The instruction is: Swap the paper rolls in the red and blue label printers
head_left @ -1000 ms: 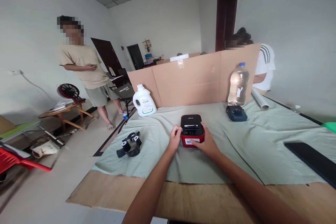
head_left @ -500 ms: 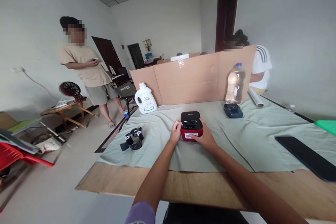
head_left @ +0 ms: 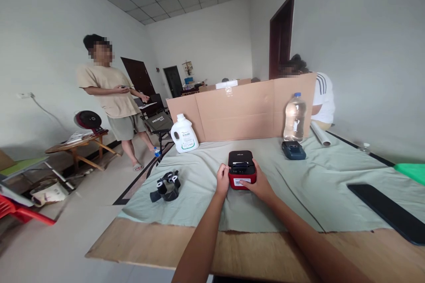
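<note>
subject: red-and-black device (head_left: 242, 169), standing upright on the green cloth (head_left: 199, 205) that covers much of the surface (head_left: 142, 244). all places below are given from this device.

the right hand (head_left: 262, 184) has its thumb across the device's front and its other fingers along the right side, gripping the body between them. the left hand (head_left: 222, 179) is at the left side, fingers curled in; whether they pinch any part cannot be told.

hazards, as judged: the cloth is creased around the device, so a hard push or pull could drag fabric along and tilt it. the left fingers appear to cover only a small area; were the right grip to loosen, the device could twist. dragged cloth could also unsettle the clear bottle (head_left: 295, 117), beyond and right of the device, or the white jug (head_left: 184, 135), beyond and left. the black fitting (head_left: 168, 188), left of the device, could be knocked if the left forearm swung outward.
</note>
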{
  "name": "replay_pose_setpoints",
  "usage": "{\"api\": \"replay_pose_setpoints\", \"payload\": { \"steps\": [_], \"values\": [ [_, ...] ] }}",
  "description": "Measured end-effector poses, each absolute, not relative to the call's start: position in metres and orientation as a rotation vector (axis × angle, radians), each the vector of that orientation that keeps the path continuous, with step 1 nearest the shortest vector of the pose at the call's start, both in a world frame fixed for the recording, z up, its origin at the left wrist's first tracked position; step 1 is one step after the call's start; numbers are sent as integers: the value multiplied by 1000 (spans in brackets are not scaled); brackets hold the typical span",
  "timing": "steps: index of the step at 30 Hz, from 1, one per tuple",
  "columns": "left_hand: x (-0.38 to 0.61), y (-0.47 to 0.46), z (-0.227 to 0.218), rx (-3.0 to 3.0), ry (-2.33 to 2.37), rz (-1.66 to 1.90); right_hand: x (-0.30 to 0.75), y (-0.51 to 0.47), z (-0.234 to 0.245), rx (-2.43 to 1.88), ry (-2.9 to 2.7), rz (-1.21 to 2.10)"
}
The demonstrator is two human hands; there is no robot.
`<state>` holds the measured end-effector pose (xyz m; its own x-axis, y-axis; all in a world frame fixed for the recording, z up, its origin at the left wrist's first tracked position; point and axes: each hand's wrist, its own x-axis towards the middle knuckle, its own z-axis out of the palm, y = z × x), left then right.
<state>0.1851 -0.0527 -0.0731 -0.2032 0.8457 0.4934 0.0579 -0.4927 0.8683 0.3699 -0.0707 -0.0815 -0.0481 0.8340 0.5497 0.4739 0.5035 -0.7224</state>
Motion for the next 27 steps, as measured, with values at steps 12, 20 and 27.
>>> {"api": "replay_pose_setpoints", "payload": {
  "steps": [12,20,27],
  "values": [
    [181,-57,-73,1501,1085,1770,372,-73,-80,-1146,-1675,509],
    [179,-58,-69,1607,1090,1856,370,-76,-82,-1146,-1604,535],
    [179,-60,-69,1656,1078,1832,367,-77,-85,-1224,-1562,537]
  ]
}}
